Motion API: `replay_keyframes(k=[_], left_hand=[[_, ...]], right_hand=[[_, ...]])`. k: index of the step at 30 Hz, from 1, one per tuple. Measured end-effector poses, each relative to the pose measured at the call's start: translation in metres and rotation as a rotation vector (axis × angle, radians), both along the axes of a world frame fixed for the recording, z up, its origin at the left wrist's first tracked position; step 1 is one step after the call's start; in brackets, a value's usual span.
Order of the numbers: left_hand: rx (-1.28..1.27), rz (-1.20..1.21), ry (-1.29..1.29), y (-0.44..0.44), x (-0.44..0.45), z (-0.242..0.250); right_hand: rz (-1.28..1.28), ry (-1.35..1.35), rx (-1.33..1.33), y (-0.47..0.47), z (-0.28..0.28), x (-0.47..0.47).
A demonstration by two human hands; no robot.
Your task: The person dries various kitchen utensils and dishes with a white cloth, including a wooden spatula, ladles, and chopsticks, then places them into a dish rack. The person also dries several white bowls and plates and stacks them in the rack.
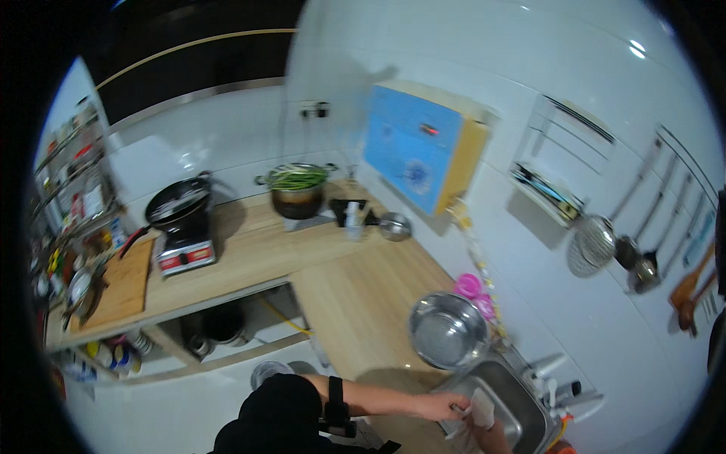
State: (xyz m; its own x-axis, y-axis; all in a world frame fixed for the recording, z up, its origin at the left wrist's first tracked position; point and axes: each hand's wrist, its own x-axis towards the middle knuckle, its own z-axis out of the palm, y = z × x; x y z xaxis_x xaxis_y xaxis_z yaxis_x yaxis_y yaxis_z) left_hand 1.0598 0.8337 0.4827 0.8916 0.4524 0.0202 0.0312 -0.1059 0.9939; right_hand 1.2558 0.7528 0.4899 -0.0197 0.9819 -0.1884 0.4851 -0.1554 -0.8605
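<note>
My left hand (442, 406) reaches in from the left over the edge of the stainless-steel sink (505, 386), its fingers closed on a thin white cloth or tissue (482, 408). A black strap (336, 400) is around my left forearm. At the lower edge of the view my right hand (489, 436) meets the left one, largely covered by the white material, so its fingers cannot be made out. Just beyond the hands, a wide stainless-steel basin (448, 330) stands on the wooden counter, close to the sink's rim.
Faucet handles (553, 391) stick out along the sink's wall side. Pink containers (475, 292) stand behind the basin. Farther off are a small metal bowl (395, 226), a pot topped with green vegetables (298, 190), a wok (178, 204) on a portable stove and a cutting board (122, 286). Ladles (645, 272) hang on the wall.
</note>
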Motion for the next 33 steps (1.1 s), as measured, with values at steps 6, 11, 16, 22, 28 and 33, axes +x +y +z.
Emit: replay_keyframes(k=[6,11,16,22,28,33], left_hand=[[-0.388,0.203,0.083,-0.065,-0.135,-0.045],[-0.505,0.482,0.057,-0.137,-0.291,-0.057],[-0.584,0.824,-0.009,-0.254,-0.455,-0.062],[-0.664,1.228,-0.102,-0.395,-0.562,-0.062],[-0.728,1.529,-0.215,-0.488,-0.631,-0.065],[-0.683,1.624,-0.222,-0.531,-0.706,-0.072]], right_hand=[[0.351,-0.121,-0.125,-0.003,-0.057,-0.067],[0.591,-0.084,0.053,-0.008,-0.087,-0.207],[0.983,-0.311,-0.196,0.0,-0.132,-0.39],[1.297,-0.216,-0.182,-0.076,-0.089,-0.578],[1.605,-0.223,-0.215,-0.118,-0.082,-0.717],[1.762,-0.248,-0.124,-0.143,-0.088,-0.833]])
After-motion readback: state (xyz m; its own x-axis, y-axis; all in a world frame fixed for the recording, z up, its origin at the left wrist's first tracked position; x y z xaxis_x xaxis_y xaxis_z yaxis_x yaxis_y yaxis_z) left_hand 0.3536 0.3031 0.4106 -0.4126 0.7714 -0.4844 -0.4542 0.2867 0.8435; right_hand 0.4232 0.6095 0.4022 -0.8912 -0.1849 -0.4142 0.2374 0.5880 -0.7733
